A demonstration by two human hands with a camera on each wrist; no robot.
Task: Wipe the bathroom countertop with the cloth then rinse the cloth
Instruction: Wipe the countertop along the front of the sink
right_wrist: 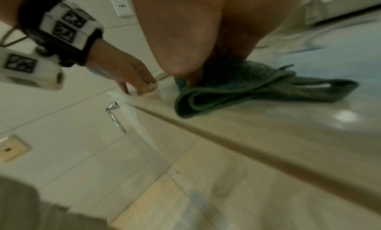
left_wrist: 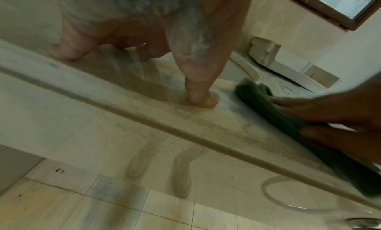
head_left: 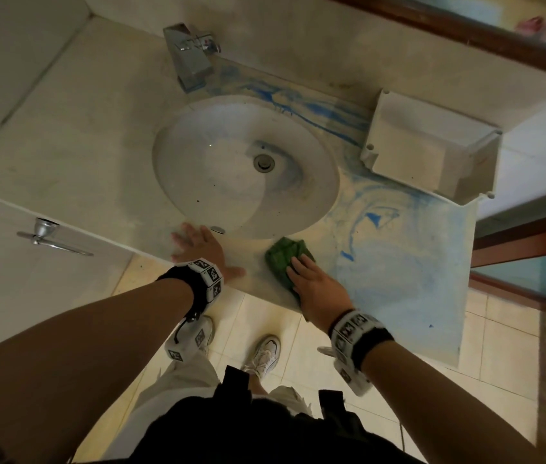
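A folded green cloth (head_left: 283, 256) (left_wrist: 268, 106) (right_wrist: 237, 86) lies on the beige countertop (head_left: 408, 289) at its front edge, just right of the sink (head_left: 204, 152). My right hand (head_left: 315, 283) (right_wrist: 195, 37) presses flat on the cloth with straight fingers. My left hand (head_left: 198, 246) (left_wrist: 144, 37) rests flat on the counter in front of the basin, fingers spread, thumb (left_wrist: 203, 96) on the front edge. Blue smears (head_left: 372, 217) cover the counter to the right of the cloth and behind the basin.
A chrome tap (head_left: 191, 58) stands behind the basin. An open white plastic box (head_left: 429, 145) sits at the back right of the counter. A door with a lever handle (head_left: 47, 236) is at the left. A wooden mirror frame (head_left: 465, 35) runs above.
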